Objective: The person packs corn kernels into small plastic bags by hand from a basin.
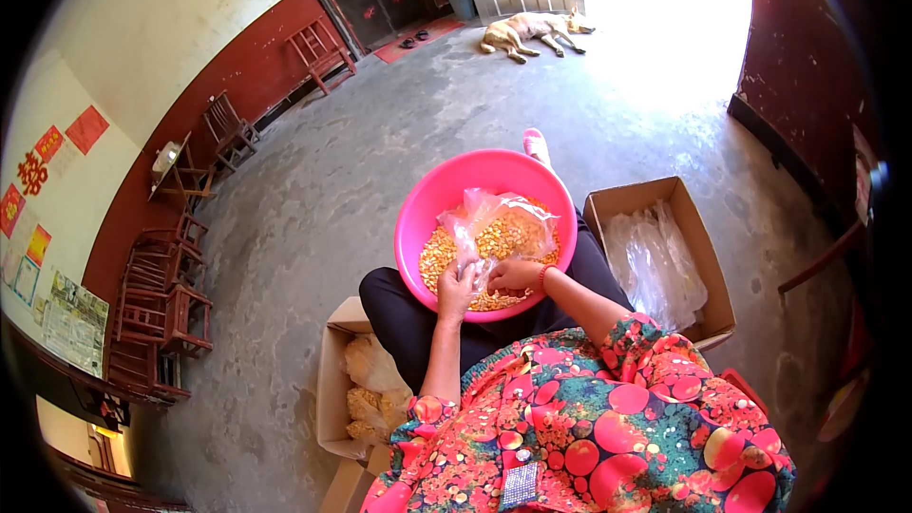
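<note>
A pink basin (410, 218) rests on my lap with loose yellow corn kernels (436, 255) in it. Lying over the kernels is a clear plastic bag (471, 216), its far part spread out and its near end gathered between my hands. My left hand (457, 291) pinches that gathered end from the left. From the right, my right hand (516, 275), with a red band at the wrist, has its fingers curled onto the same plastic. The fingertips of both hands are partly hidden by the plastic and by the hands themselves.
To my right stands a cardboard box (719, 299) of clear plastic bags (655, 261). Another cardboard box (332, 399) at my left holds filled bags (366, 408). A dog (532, 33) lies near the bright doorway. Wooden chairs (161, 318) line the left wall.
</note>
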{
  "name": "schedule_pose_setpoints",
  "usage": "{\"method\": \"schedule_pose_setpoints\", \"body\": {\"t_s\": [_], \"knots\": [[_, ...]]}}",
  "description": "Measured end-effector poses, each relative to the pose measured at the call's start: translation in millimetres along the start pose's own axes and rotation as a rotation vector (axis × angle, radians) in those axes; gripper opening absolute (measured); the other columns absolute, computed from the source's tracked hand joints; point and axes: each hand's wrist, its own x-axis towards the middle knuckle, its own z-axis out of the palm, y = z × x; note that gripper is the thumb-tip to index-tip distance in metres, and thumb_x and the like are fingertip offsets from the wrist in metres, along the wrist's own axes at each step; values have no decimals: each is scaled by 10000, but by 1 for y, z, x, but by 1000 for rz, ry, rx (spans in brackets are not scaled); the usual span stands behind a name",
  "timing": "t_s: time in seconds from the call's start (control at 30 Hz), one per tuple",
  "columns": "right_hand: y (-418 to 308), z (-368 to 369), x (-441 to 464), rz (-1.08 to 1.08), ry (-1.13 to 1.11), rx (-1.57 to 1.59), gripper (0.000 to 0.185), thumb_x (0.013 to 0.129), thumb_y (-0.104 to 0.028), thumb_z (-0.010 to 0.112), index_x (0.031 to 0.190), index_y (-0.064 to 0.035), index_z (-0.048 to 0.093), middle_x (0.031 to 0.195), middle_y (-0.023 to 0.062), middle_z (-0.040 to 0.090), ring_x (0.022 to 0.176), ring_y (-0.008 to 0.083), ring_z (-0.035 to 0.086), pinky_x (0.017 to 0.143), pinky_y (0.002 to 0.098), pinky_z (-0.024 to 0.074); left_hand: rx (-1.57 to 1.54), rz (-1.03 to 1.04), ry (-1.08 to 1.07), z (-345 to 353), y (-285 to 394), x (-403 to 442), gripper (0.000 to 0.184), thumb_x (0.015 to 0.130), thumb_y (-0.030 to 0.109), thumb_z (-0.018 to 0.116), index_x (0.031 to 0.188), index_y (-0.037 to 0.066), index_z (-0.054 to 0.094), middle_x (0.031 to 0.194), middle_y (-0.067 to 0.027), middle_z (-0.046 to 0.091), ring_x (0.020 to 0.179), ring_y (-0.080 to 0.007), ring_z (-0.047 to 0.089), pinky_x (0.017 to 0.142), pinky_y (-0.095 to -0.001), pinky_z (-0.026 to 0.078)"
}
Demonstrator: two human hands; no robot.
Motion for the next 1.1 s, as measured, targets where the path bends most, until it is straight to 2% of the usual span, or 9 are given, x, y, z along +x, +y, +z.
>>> {"method": "schedule_pose_setpoints", "body": {"t_s": [0.23,0.3,0.57,0.63,0.77,0.83,0.87,1.0,1.1], "knots": [[-14,-2,-15,-154,71,-23,192,801,-210,467,802,-42,560,542,-23,437,423,51,374,368,180,304,8,9,-3,0,0,0,151,791,60,488,914,48,574,730,-8,555,609,-54,503,502,-177,414],[-19,-10,-22,40,-193,614,195,813,-210,458,787,-44,557,558,-19,449,425,44,362,365,175,298,10,0,-16,-1,1,0,150,791,64,488,915,48,572,728,-10,555,609,-52,503,495,-175,412],[6,-14,-8,-101,280,887,184,810,-166,460,904,-22,525,647,5,489,470,61,414,395,178,348,26,-38,-6,0,5,-1,153,793,63,482,916,57,573,715,-4,549,573,-47,491,481,-172,408],[6,-17,-7,-251,422,1087,252,790,-157,472,990,-6,503,793,46,522,664,114,501,592,227,432,17,-47,-4,1,4,-1,154,792,61,481,915,60,574,709,-1,546,570,-47,488,478,-172,407],[10,-19,1,-466,671,741,331,752,-187,510,1036,-19,490,956,109,511,883,196,486,770,308,402,24,-21,10,1,5,-2,154,792,59,482,915,61,575,715,1,546,573,-46,488,480,-174,409],[6,-9,2,-489,852,-107,374,740,-166,498,1088,-36,459,1057,124,483,1017,216,415,901,329,298,30,-32,10,2,5,-2,154,792,61,482,913,61,576,724,-1,549,579,-46,489,483,-175,410],[5,-1,7,-586,1063,-338,281,742,-176,496,993,-52,523,952,133,538,905,219,494,793,324,380,32,-22,7,2,6,-1,152,792,63,483,912,60,577,731,-1,551,586,-47,491,485,-174,411],[-25,1,-16,-436,688,-79,201,751,-196,507,673,-19,563,596,69,552,562,141,530,535,286,425,42,-10,2,0,2,0,148,794,75,486,911,56,576,742,-4,552,600,-49,492,483,-171,411],[-24,4,-21,-326,433,70,229,760,-213,505,665,-13,561,557,61,536,518,98,503,512,274,412,17,-20,-12,-1,0,0,150,794,74,486,914,54,573,717,-6,547,575,-49,487,477,-172,407]]}}
